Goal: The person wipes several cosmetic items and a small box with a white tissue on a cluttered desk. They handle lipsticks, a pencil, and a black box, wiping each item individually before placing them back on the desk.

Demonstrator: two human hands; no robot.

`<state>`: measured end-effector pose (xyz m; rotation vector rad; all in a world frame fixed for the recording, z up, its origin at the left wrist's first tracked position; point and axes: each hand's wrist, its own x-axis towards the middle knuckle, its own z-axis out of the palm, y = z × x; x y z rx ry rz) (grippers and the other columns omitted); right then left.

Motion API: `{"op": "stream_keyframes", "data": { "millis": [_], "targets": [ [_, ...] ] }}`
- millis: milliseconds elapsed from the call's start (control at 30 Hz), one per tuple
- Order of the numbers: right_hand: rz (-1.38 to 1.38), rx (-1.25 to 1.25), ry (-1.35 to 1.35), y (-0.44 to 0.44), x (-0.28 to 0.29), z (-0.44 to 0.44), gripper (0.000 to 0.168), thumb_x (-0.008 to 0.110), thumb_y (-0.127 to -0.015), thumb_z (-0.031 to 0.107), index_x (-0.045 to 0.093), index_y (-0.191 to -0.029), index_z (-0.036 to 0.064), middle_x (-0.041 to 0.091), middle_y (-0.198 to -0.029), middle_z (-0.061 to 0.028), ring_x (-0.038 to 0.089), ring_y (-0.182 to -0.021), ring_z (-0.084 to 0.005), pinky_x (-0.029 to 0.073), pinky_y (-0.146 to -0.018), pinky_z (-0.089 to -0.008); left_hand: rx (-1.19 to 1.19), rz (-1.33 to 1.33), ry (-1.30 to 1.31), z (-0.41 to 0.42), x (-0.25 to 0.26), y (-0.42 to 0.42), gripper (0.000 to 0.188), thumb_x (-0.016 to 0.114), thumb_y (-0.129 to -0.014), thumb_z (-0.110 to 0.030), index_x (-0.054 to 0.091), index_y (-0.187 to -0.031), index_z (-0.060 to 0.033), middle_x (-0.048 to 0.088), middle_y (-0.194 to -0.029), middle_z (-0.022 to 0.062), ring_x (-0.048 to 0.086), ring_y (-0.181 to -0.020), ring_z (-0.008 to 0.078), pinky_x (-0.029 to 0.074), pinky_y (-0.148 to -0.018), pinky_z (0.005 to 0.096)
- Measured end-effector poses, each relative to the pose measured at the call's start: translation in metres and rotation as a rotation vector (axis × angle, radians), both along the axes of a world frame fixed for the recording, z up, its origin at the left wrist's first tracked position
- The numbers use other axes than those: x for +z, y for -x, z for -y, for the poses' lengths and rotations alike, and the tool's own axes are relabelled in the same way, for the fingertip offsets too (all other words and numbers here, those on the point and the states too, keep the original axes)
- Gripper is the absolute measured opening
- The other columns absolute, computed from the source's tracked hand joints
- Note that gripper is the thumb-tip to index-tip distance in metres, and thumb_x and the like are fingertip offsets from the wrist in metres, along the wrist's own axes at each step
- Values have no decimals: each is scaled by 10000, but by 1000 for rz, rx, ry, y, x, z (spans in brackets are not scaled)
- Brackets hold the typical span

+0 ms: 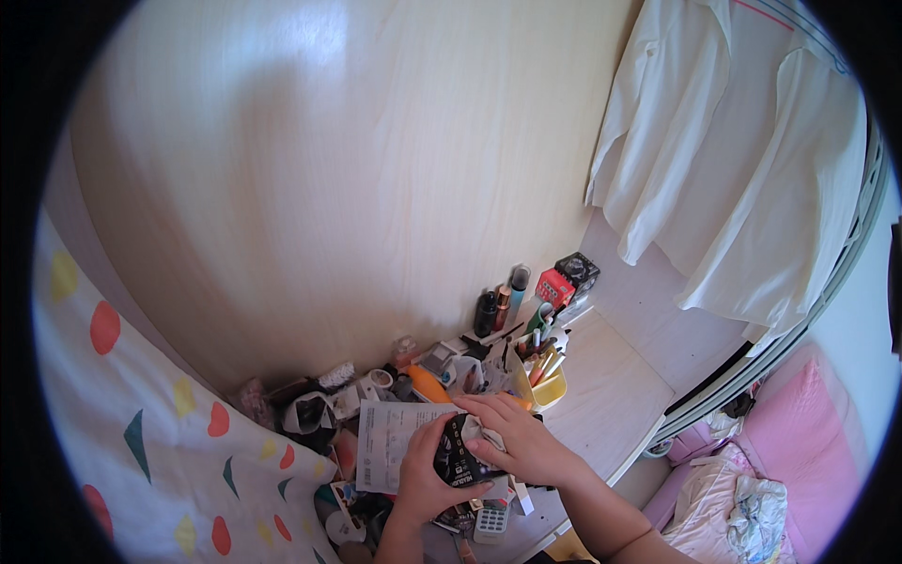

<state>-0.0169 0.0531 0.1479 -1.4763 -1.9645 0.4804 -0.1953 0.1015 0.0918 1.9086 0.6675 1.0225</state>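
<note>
My left hand [430, 469] grips a small black printed box [458, 462] by its side, above the cluttered desk. Over the top of the box lies my right hand [504, 440], its fingers pressing a crumpled whitish cloth or tissue [486, 432] against the box. A white printed sheet [380, 444] lies just left of the box, partly hidden by my left hand. Below the hands are a pale remote control [491, 523] and a small white box [523, 498].
A yellow bin [550, 393] of brushes and pens stands beyond my right hand. Bottles [486, 314], a red box [555, 285] and a black box [579, 271] stand by the wall. A patterned curtain [211, 451] hangs left; white cloth [740, 197] hangs right.
</note>
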Motion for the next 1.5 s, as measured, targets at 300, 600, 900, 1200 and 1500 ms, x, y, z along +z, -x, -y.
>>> {"op": "stream_keyframes", "data": {
  "millis": [300, 600, 900, 1200, 1500],
  "targets": [
    [39, 0, -9, 1, -2, 9, 745, 586, -894, 429, 296, -1455, 34, 376, -1429, -176, 359, -1311, -341, 274, -1101, -429, 5, 24, 38, -1, -6, -4, 935, 889, -524, -253, 444, -1317, -36, 532, -1218, 171, 518, -1147, 337, 416, -986, 425],
    [-221, 174, 99, -22, 4, 2, 724, 719, -829, 232, 367, -1433, 41, 404, -1415, -175, 406, -1286, -308, 321, -1068, -390, -71, 228, 194, -5, -6, 4, 991, 903, -507, -225, 414, -1341, -7, 516, -1260, 139, 517, -1175, 269, 392, -1011, 386],
    [-359, 105, 63, -21, 0, -5, 496, 667, -875, 157, 506, -1330, 44, 598, -1213, -116, 557, -1124, -225, 421, -962, -333, -86, 175, 260, -16, -19, 18, 1133, 908, -474, -187, 321, -1420, 28, 427, -1369, 140, 461, -1246, 240, 401, -1015, 364],
    [-411, -148, 67, -15, -4, -17, 186, 569, -950, 135, 650, -1073, 22, 687, -936, -63, 628, -917, -127, 479, -836, -271, -171, 272, 403, -11, -19, 15, 1044, 899, -515, -211, 376, -1390, 16, 486, -1319, 136, 453, -1251, 248, 327, -1066, 373],
    [-572, -216, -67, -27, -2, -26, 190, 557, -941, 88, 624, -1105, 20, 697, -912, -84, 665, -841, -144, 511, -757, -271, -239, 358, 552, -6, 1, 14, 1063, 886, -543, -180, 326, -1428, 9, 447, -1360, 152, 434, -1274, 255, 314, -1082, 375]
  ]
}}
